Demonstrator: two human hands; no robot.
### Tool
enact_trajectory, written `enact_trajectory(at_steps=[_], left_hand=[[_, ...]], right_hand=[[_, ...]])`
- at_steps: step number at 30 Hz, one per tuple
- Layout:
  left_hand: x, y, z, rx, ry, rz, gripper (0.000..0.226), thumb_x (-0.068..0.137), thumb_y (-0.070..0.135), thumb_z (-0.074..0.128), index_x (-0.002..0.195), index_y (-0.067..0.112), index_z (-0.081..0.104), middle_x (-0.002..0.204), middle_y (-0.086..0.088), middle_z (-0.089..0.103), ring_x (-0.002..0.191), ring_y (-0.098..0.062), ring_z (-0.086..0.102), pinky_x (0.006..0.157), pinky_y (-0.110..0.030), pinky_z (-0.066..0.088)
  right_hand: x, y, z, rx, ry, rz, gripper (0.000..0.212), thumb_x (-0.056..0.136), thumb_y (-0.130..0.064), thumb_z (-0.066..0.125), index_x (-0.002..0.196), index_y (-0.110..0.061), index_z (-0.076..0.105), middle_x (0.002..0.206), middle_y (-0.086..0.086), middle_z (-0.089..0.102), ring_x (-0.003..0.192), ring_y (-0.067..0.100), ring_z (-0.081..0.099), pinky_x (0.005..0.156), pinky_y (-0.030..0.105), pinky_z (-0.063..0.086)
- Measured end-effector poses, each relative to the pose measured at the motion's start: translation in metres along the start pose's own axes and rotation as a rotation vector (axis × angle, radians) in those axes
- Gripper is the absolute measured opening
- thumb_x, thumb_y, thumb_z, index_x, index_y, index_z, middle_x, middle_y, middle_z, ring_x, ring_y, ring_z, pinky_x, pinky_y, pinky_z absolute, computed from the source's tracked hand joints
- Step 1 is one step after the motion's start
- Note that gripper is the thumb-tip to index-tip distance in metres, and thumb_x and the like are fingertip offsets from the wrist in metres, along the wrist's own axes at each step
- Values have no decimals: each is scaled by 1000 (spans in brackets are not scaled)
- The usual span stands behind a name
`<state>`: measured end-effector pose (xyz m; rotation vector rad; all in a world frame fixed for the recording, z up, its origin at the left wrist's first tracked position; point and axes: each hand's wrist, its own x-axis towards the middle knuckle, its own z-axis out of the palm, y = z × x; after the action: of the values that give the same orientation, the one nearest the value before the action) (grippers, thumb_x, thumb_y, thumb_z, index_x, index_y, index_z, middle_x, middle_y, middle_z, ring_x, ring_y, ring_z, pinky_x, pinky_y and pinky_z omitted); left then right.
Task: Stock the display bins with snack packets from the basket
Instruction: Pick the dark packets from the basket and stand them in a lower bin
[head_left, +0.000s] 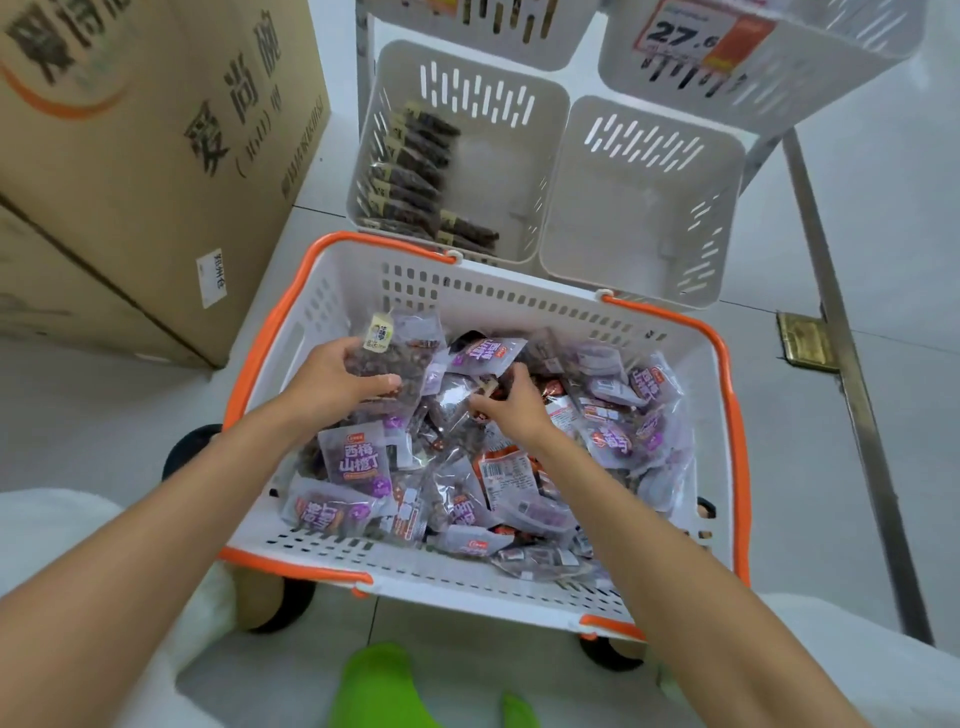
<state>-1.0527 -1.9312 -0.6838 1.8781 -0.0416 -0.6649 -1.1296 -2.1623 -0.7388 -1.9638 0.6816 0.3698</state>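
Snack packets (356, 457) lie in a big heap inside the basket (467, 291). Most of them are purple and some are clear with dark bits inside. The basket is white with an orange rim, and it sits on the floor right in front of the person.

The left hand (332, 379) is at the far left side of the heap. Its fingers and thumb are curled tight around a bunch of dark packets (387, 358), and a small label sticks up from the top of the bunch. The right hand (511, 405) is in the middle of the heap, close to the left hand but not touching it. Its fingers bend down into the packets. I cannot tell if it has hold of one.

Just behind the basket stand two white bins side by side. The left bin (478, 93) has a row of brown packets (415, 171) stacked along its left wall. The right bin (644, 130) shows its plain white floor. Two more bins sit higher up, and one has a price tag (685, 34) that reads 27.6. A big cardboard box (130, 130) stands to the left of the basket.
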Motion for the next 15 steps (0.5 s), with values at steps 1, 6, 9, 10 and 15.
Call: enact_trajectory(at_steps=[1,6,9,10,15], left_hand=[[0,0,0,-3,0,-7,30,83,15,78,110,20,67,104,4,72,94,-13,69,83,-30,55],[-4,6,5,-72,23,-24,22,84,10,76,98,24,67,102,1,72,89,-12,71,77,-29,57],[-7,8,9,-104,13,-26,24,84,5,75,104,15,66,99,0,72,72,-2,71,56,-14,53],[-8,10,9,-107,12,-25,24,84,5,75,105,15,66,98,1,72,73,-3,71,56,-14,53],[-11,23,8,-204,23,-46,21,86,4,72,99,19,65,97,-1,72,83,-15,70,49,-18,52]], right_hand=[[1,0,4,51,49,-6,48,87,-25,75,121,-7,45,115,17,58,100,30,59,87,49,52],[0,2,-6,238,128,-73,32,84,-4,75,110,-7,57,108,12,66,102,28,65,88,43,55],[-14,2,-14,260,127,-66,26,82,7,72,91,-6,51,97,28,64,89,32,69,77,44,59],[-20,4,-17,297,127,-79,28,82,11,69,87,-7,48,92,28,62,83,29,71,70,39,60],[-41,-9,-54,285,93,-134,24,83,3,72,94,-12,58,102,12,64,93,27,70,80,40,60]])
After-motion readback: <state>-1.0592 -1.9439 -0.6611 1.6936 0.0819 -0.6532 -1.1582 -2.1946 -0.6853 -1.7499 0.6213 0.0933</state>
